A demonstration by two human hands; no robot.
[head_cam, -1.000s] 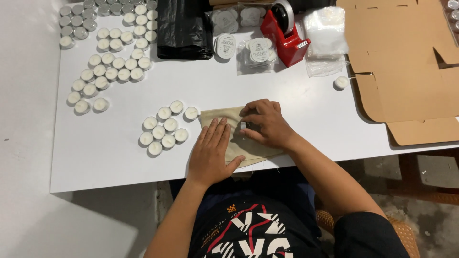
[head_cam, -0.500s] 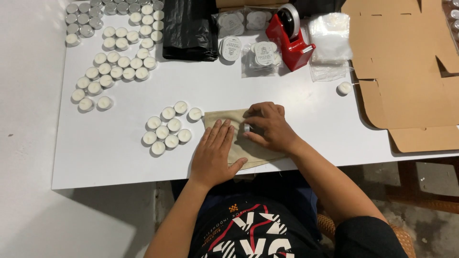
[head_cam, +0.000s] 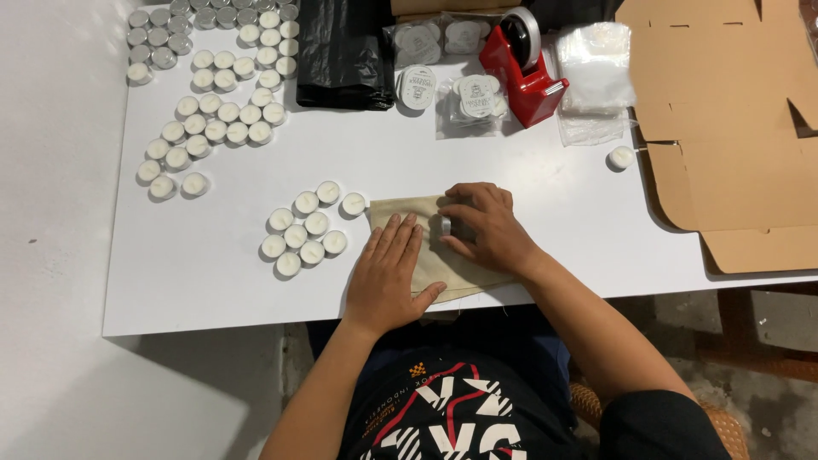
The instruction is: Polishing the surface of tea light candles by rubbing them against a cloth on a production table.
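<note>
- Pressing flat, the left hand (head_cam: 388, 274) lies open, palm down, on a beige cloth pouch (head_cam: 426, 247) at the near edge of the white table (head_cam: 221, 281).
- At the pouch's 3 o'clock, the right hand (head_cam: 484, 226) curls its fingers around a small silvery tealight (head_cam: 446, 225), pinning it against the cloth.
- At the pouch's 9 o'clock, a cluster of white tealights (head_cam: 304, 230) sits just beside it.
- Toward 10 o'clock, well apart, more tealight rows (head_cam: 213, 102) spread out.
- At 12 o'clock stand a black plastic bag (head_cam: 345, 51) and a red tape dispenser (head_cam: 524, 72).
- At 2 o'clock lies flattened cardboard (head_cam: 733, 128), a lone tealight (head_cam: 620, 157) beside it.
</note>
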